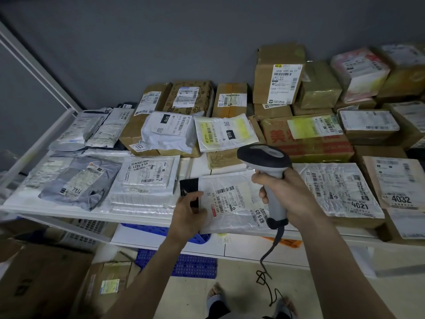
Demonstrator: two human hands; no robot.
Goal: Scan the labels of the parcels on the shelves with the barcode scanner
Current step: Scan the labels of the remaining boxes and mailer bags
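Note:
My right hand (284, 194) grips the handle of a grey and black barcode scanner (268, 166), whose head points down and away over the shelf. Its black cable hangs toward the floor. Below the scanner lies a white plastic mailer (232, 203) with a printed label and barcodes, at the front edge of the white shelf (69, 211). My left hand (189, 212) pinches the mailer's left edge, beside a black flap. Many other labelled parcels cover the shelf.
Grey and white mailers (78, 180) lie at the left, cardboard boxes (279, 84) are stacked along the grey back wall, and labelled boxes (340, 192) fill the right. Under the shelf stand blue crates (184, 265) and cardboard boxes (41, 284). My sandalled feet show on the tiled floor.

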